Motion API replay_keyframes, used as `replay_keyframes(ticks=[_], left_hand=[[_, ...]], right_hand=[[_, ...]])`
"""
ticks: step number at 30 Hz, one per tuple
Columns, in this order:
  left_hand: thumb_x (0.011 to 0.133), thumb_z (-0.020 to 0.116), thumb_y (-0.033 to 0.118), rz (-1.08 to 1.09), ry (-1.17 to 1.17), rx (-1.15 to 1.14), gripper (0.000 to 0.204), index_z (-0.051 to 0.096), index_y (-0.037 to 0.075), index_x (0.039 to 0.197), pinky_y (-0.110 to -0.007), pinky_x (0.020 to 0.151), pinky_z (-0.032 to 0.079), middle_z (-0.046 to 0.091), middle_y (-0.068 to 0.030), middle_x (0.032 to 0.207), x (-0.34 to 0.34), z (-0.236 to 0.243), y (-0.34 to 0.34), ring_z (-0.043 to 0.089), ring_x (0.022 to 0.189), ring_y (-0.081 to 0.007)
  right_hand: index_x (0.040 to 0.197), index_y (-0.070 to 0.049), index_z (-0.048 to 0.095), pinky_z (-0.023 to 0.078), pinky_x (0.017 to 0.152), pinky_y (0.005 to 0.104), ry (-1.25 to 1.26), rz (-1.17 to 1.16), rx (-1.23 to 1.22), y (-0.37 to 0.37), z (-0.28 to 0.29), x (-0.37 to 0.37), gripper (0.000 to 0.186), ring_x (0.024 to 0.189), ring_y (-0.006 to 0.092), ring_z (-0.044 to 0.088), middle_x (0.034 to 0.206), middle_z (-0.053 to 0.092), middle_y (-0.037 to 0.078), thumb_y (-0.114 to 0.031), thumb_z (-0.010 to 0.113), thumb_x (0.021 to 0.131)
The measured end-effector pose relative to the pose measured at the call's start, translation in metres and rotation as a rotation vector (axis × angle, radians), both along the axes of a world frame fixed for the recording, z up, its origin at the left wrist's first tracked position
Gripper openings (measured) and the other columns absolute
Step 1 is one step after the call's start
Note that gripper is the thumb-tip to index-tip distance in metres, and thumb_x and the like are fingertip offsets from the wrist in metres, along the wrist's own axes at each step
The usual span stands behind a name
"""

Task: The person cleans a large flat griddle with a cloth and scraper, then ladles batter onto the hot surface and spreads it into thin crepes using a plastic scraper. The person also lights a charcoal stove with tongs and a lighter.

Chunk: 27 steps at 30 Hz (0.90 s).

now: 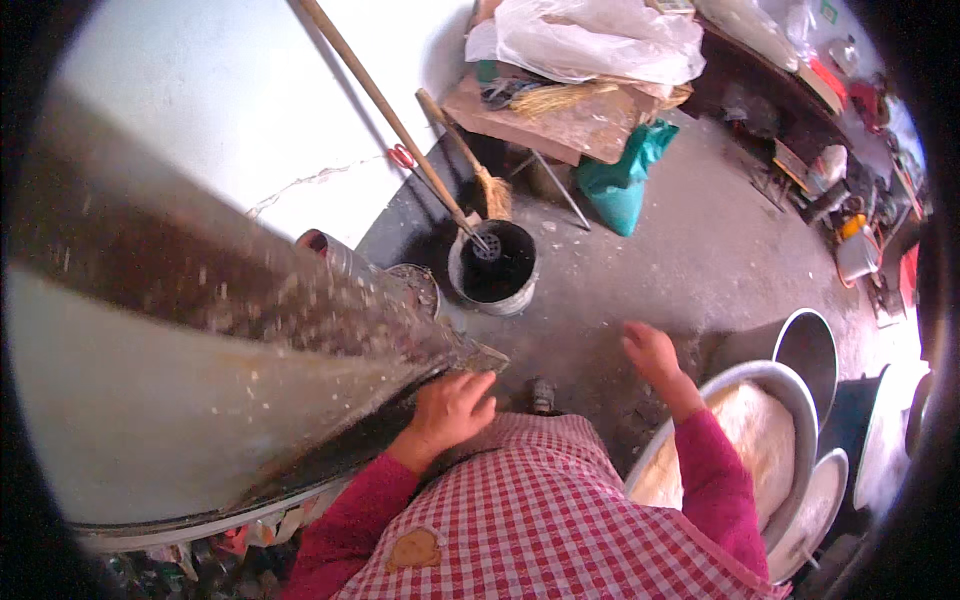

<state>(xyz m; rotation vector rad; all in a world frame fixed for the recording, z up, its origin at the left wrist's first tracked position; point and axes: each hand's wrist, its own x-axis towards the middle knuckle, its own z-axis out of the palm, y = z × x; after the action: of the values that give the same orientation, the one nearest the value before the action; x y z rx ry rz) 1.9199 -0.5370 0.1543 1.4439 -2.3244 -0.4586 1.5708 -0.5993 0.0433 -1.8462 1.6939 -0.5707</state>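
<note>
Left hand (452, 408) rests with fingers curled on the lower edge of a large, crusted metal chute (250, 300). Right hand (652, 352) hangs open and empty above a steel basin (790, 385) of white dough. Black bucket (495, 268) holds a broom; green sack (622, 180) stands beyond.

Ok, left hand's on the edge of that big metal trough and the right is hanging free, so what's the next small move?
Probably lower the right hand toward the metal basin of white dough: it hovers open just above it, while the left hand rests on the trough edge.
</note>
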Motion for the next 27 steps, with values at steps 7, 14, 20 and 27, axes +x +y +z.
replay_keyframes(ticks=[7,14,20,27], left_hand=[[0.077,0.059,0.025,0.176,0.13,0.153,0.033,0.058,0.01,0.106,-0.037,0.068,0.05,0.062,-0.0084,0.098,0.005,-0.014,-0.008,0.061,0.084,-0.0267],[0.076,0.063,0.011,0.453,0.305,0.449,0.038,0.052,0.006,0.111,-0.04,0.075,0.048,0.058,-0.0188,0.104,0.002,-0.006,-0.017,0.058,0.09,-0.0339],[0.088,0.047,0.016,0.834,0.638,0.64,0.043,0.039,0.003,0.128,-0.035,0.099,0.032,0.047,-0.0143,0.123,-0.04,-0.022,-0.005,0.045,0.114,-0.0259],[0.084,0.058,0.017,1.163,0.916,1.128,0.049,0.039,0.009,0.129,-0.035,0.093,0.041,0.052,-0.011,0.117,-0.084,-0.059,0.044,0.052,0.103,-0.0254]], right_hand=[[0.111,-0.015,0.056,0.048,0.074,0.044,0.2,0.673,-0.053,-0.197,0.021,0.174,0.034,0.09,0.032,0.059,0.097,0.062,0.013,-0.023,0.051,0.079],[0.087,-0.008,0.062,0.05,0.068,0.0436,0.424,1.075,-0.144,-0.326,0.012,0.287,0.018,0.085,0.0307,0.061,0.087,0.063,0.013,-0.018,0.054,0.074],[0.083,-0.009,0.064,0.051,0.063,0.0439,0.655,1.386,-0.225,-0.469,-0.026,0.39,0.014,0.081,0.0322,0.063,0.082,0.063,0.012,-0.012,0.058,0.071],[0.089,-0.008,0.067,0.051,0.067,0.0455,0.921,1.617,-0.421,-0.546,-0.049,0.501,0.019,0.085,0.0303,0.063,0.091,0.065,0.011,-0.009,0.056,0.074]])
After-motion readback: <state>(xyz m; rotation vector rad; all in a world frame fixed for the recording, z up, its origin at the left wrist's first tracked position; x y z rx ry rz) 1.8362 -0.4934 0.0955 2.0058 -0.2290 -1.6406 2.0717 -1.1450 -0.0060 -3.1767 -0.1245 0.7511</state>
